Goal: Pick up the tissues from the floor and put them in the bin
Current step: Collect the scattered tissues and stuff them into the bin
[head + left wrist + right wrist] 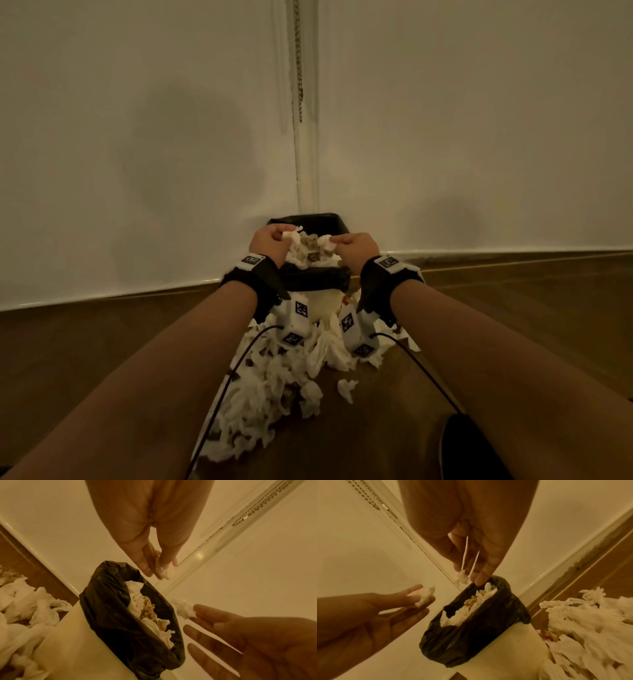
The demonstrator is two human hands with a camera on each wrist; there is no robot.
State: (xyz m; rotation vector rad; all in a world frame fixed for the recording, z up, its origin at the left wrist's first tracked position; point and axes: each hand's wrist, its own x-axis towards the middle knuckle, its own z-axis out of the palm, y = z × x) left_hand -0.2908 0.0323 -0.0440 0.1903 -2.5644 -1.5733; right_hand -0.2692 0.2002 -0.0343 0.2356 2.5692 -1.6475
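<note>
A white bin (325, 303) with a black liner (109, 615) stands in the wall corner, holding crumpled tissues (310, 248) up to its rim. Both hands hover over its opening. My left hand (274, 240) pinches a small white tissue wad (164, 570) at its fingertips. My right hand (349, 245) pinches another small wad (461, 577) just above the liner's rim. A large heap of white tissues (274, 387) lies on the wooden floor in front of the bin, under my forearms.
White walls meet behind the bin, with a vertical trim and a hanging chain (298, 68) in the corner. A skirting board (102, 294) runs along the floor. A dark object (462, 445) sits at the lower right. One loose tissue (346, 389) lies apart from the heap.
</note>
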